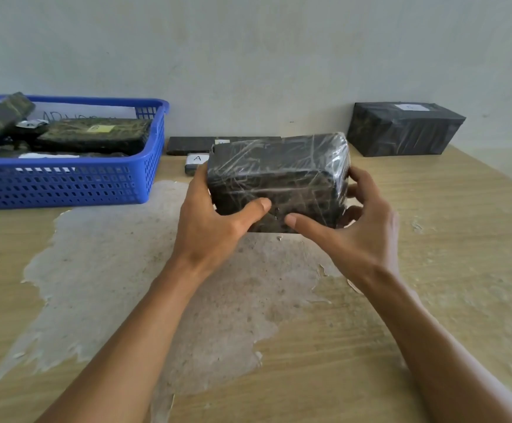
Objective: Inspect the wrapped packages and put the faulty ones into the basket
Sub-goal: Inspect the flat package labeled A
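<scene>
Dark packages in the blue basket at the table's far left corner, both hands, left hand and right hand, fingers curled round one wrapped package.

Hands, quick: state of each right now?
Left hand: closed on the wrapped package, thumb on its front.
Right hand: closed on the same package, gripping its right end.
</scene>
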